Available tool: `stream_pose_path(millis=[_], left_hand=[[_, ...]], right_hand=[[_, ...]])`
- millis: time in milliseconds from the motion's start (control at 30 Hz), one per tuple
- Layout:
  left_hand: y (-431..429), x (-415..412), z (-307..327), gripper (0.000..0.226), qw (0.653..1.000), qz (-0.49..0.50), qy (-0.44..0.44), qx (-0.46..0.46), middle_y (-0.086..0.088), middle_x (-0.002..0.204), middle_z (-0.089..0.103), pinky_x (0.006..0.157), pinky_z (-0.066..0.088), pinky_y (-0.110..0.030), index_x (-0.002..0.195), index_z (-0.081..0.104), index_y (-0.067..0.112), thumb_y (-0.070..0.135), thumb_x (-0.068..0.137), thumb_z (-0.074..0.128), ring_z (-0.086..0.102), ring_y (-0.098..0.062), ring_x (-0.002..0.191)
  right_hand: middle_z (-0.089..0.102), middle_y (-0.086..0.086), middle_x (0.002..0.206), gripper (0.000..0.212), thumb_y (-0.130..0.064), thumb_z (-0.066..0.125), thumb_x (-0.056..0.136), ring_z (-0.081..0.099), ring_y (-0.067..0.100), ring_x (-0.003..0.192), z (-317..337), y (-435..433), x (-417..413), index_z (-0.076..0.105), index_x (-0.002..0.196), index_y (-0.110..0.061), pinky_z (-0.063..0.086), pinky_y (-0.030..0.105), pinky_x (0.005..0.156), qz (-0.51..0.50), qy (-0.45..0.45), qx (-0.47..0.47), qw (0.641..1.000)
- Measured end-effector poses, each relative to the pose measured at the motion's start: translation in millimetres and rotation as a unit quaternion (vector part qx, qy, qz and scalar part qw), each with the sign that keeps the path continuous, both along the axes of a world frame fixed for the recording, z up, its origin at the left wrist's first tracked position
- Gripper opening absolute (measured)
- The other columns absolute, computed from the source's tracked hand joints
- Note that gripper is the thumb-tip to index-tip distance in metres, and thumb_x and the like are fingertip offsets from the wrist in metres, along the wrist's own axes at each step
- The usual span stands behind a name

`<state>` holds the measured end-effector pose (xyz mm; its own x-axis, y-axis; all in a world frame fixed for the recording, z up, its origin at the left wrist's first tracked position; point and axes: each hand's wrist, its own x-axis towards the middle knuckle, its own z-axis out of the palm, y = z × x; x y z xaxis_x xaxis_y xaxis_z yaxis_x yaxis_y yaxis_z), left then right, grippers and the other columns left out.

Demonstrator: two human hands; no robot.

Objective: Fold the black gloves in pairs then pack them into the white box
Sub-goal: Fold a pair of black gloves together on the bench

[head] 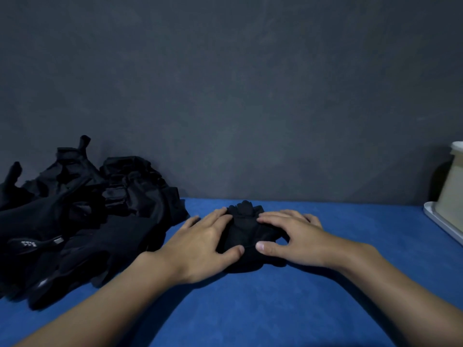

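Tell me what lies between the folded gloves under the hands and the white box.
Nothing visible does. The folded gloves lie under the left hand and right hand; from there to the white box at the right edge only bare blue table cover shows. The glove pile sits on the opposite side.

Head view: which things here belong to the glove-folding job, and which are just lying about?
Part of the job:
black gloves being folded, pressed flat by left hand and right hand
pile of black gloves
white box

Just there:
white tray below the box
blue table cover
grey wall
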<state>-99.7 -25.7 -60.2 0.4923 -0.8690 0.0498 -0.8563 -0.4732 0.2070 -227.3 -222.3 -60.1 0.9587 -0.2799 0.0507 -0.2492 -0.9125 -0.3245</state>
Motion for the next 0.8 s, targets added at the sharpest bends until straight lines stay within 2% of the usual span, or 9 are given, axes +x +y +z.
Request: stream_pose_path(millis=[100,200,267,333,400,467,533,667,800], left_hand=[[3,-1,2,0.077,0.999,0.005,-0.008,-0.038,0.016,0.163,0.013,0.121,0.016,-0.03,0.156,0.02,0.03,0.066,0.092,0.042,0.025,-0.01,0.145],[6,-2,4,0.073,0.998,-0.004,-0.014,-0.06,0.022,0.154,0.025,0.116,0.024,-0.029,0.152,0.027,0.032,0.068,0.09,0.043,0.035,-0.007,0.135],[7,-1,3,0.073,0.999,-0.005,-0.013,-0.045,0.024,0.151,0.028,0.116,0.024,-0.029,0.15,0.031,0.032,0.07,0.089,0.041,0.037,-0.006,0.133],[8,1,1,0.079,1.0,-0.005,-0.027,-0.006,0.02,0.158,0.025,0.12,0.017,-0.033,0.152,0.03,0.032,0.075,0.086,0.033,0.029,-0.004,0.142],[7,2,-1,0.083,0.999,-0.002,-0.036,0.032,0.015,0.165,0.015,0.123,0.009,-0.037,0.156,0.023,0.031,0.077,0.087,0.028,0.014,-0.004,0.15],[4,2,-1,0.083,0.998,0.005,-0.032,0.057,0.012,0.167,0.006,0.124,0.005,-0.04,0.158,0.016,0.029,0.075,0.09,0.027,0.002,-0.005,0.153],[4,1,-1,0.082,0.998,0.008,-0.028,0.062,0.011,0.167,0.004,0.124,0.005,-0.043,0.158,0.014,0.028,0.074,0.091,0.027,0.0,-0.006,0.153],[9,-1,2,0.077,0.999,0.011,-0.026,0.03,0.011,0.166,0.013,0.124,0.009,-0.043,0.156,0.023,0.028,0.071,0.093,0.03,0.006,-0.007,0.152],[21,-3,17,0.064,0.996,0.013,-0.074,-0.046,0.01,0.156,0.033,0.118,0.018,-0.036,0.147,0.038,0.031,0.066,0.094,0.034,0.024,-0.009,0.146]], right_hand=[[0.038,-0.033,0.137,0.072,-0.075,0.054,0.075,0.02,0.0,0.14,5,0,-2,0.04,0.139,-0.044,0.01,0.042,0.118,0.004,-0.028,0.007,1.0],[0.043,-0.03,0.125,0.066,-0.069,0.063,0.074,0.032,0.001,0.132,11,1,-8,0.046,0.134,-0.046,0.022,0.037,0.117,0.002,-0.056,0.075,0.996],[0.043,-0.026,0.133,0.068,-0.07,0.062,0.075,0.031,0.0,0.133,9,1,-11,0.045,0.136,-0.046,0.021,0.036,0.118,0.01,-0.027,0.073,0.997],[0.032,-0.029,0.147,0.074,-0.073,0.057,0.076,0.018,-0.002,0.14,5,-1,-11,0.038,0.141,-0.044,0.01,0.036,0.119,0.027,0.012,0.03,0.999],[0.021,-0.032,0.153,0.079,-0.076,0.054,0.076,0.007,0.001,0.145,5,-3,-9,0.031,0.145,-0.045,0.001,0.039,0.119,0.021,0.044,0.021,0.999],[0.016,-0.033,0.154,0.082,-0.077,0.053,0.076,0.003,0.003,0.146,7,-5,-8,0.027,0.146,-0.046,-0.001,0.043,0.119,0.011,0.06,0.023,0.998],[0.017,-0.033,0.154,0.081,-0.076,0.054,0.075,0.003,0.004,0.147,8,-6,-7,0.028,0.146,-0.046,0.001,0.043,0.119,0.008,0.056,0.022,0.998],[0.03,-0.033,0.147,0.077,-0.074,0.06,0.073,0.011,0.001,0.144,11,0,-7,0.039,0.141,-0.044,0.007,0.039,0.117,0.008,0.005,0.034,0.999],[0.048,-0.032,0.117,0.054,-0.062,0.067,0.076,0.035,-0.002,0.127,22,17,-1,0.055,0.126,-0.042,0.023,0.037,0.115,0.015,-0.097,0.032,0.995]])
